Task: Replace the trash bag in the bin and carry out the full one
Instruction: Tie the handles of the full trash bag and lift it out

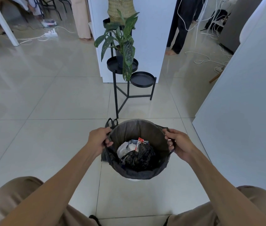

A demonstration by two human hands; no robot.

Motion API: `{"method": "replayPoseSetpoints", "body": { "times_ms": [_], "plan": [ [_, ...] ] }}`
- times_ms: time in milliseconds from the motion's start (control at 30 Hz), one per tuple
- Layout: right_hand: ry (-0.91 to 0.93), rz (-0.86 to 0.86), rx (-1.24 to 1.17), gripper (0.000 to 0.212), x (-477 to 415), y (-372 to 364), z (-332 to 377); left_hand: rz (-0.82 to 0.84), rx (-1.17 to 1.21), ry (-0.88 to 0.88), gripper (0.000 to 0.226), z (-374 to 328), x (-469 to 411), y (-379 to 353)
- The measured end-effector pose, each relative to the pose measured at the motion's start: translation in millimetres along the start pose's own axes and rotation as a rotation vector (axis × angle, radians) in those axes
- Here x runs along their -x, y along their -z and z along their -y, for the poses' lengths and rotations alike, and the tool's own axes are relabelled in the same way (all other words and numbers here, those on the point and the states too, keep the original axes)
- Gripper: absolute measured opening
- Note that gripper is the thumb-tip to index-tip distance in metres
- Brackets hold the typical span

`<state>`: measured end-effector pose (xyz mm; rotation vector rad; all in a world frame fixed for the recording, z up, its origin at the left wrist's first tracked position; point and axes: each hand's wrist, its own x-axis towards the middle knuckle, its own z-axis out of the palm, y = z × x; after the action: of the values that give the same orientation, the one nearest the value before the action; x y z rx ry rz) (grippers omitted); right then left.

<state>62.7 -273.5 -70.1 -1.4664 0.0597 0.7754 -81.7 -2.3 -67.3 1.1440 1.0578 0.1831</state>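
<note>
A black trash bag [137, 172] lines a small bin on the tiled floor just in front of my knees. Only a sliver of the white bin [133, 179] shows under the bag's front fold. Inside lies rubbish [134, 150]: white paper, a red and white wrapper and crumpled dark plastic. My left hand [98, 139] grips the bag's edge on the left rim. My right hand [178, 144] grips the bag's edge and a handle loop on the right rim. Another handle loop [112, 122] sticks up at the back left.
A black metal plant stand [143, 79] with a leafy plant [122, 44] stands right behind the bin, against a white pillar [152, 38]. A white cabinet [243, 111] flanks the right. Cables [207, 59] and power strips [51, 33] lie farther back, where two people's legs stand.
</note>
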Motion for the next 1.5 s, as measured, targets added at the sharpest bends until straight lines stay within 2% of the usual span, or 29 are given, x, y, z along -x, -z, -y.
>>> {"method": "replayPoseSetpoints", "body": {
  "times_ms": [100, 167, 300, 367, 433, 567, 667, 800, 967, 1100, 1167, 1267, 1300, 1433, 1500],
  "plan": [
    [0.066, 0.034, -0.029, 0.024, 6, -6, 3, 0.174, -0.024, 0.027, 0.018, 0, 8, -2],
    [0.128, 0.05, 0.004, 0.026, 12, -11, 8, 0.251, -0.124, 0.031, 0.016, -2, 13, -2],
    [0.246, 0.036, 0.056, 0.025, 24, -18, 15, 0.167, -0.467, -0.055, 0.018, -4, 20, 3],
    [0.301, 0.028, 0.043, 0.024, 29, -20, 21, 0.112, -0.542, -0.102, 0.013, -4, 22, 8],
    [0.341, 0.011, 0.099, 0.022, 33, -22, 27, 0.06, -0.504, -0.166, 0.009, -6, 25, 11],
    [0.412, -0.111, 0.379, 0.018, 37, -27, 33, 0.019, -0.37, -0.365, 0.017, -14, 34, 5],
    [0.551, -0.179, 0.493, 0.013, 46, -33, 36, 0.072, -0.351, -0.465, 0.014, -18, 45, -1],
    [0.678, -0.182, 0.482, 0.008, 57, -38, 36, 0.172, -0.293, -0.522, 0.007, -24, 68, -13],
    [0.689, -0.145, 0.357, 0.022, 70, -39, 48, 0.279, -0.46, -0.53, 0.061, -42, 101, -16],
    [0.603, -0.032, 0.405, 0.058, 74, -34, 52, 0.324, -0.699, -0.53, 0.076, -57, 109, -14],
    [0.553, -0.05, 0.443, 0.054, 75, -34, 53, 0.287, -0.751, -0.526, 0.063, -65, 107, -13],
    [0.423, -0.13, 0.631, 0.019, 75, -35, 57, 0.188, -0.76, -0.553, 0.018, -71, 109, -13],
    [0.388, -0.159, 0.706, 0.016, 74, -33, 58, 0.149, -0.764, -0.571, 0.011, -71, 108, -11],
    [0.476, -0.351, 1.086, 0.026, 73, -28, 68, -0.012, -0.811, -0.688, 0.014, -71, 106, -5],
    [0.492, -0.434, 1.239, 0.033, 78, -28, 76, -0.017, -0.714, -0.721, 0.015, -72, 108, -3]
  ]
}}
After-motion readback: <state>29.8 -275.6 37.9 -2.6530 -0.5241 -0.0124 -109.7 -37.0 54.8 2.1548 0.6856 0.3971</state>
